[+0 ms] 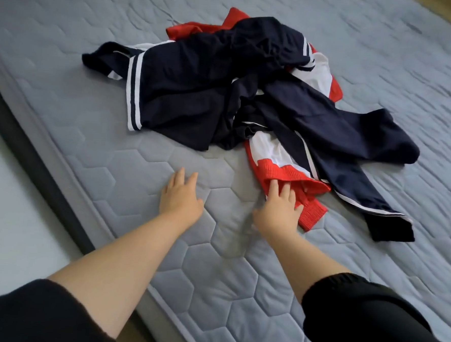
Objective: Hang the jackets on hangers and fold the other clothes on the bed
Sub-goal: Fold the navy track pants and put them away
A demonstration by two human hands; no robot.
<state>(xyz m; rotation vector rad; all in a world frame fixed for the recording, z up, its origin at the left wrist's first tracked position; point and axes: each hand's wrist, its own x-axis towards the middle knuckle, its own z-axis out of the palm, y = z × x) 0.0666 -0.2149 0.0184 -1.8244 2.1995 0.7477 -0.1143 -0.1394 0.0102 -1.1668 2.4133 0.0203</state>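
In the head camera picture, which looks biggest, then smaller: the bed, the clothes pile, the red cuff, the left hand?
1. Bed
2. Clothes pile
3. Left hand and red cuff look alike in size, so I won't rank them.

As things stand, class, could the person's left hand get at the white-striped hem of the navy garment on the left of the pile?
Probably yes. The left hand lies open on bare mattress, with only quilted surface between it and the white-striped hem; it is just a longer stretch forward.

Pale floor (3,210) beside dark bed frame (36,143), daylight.
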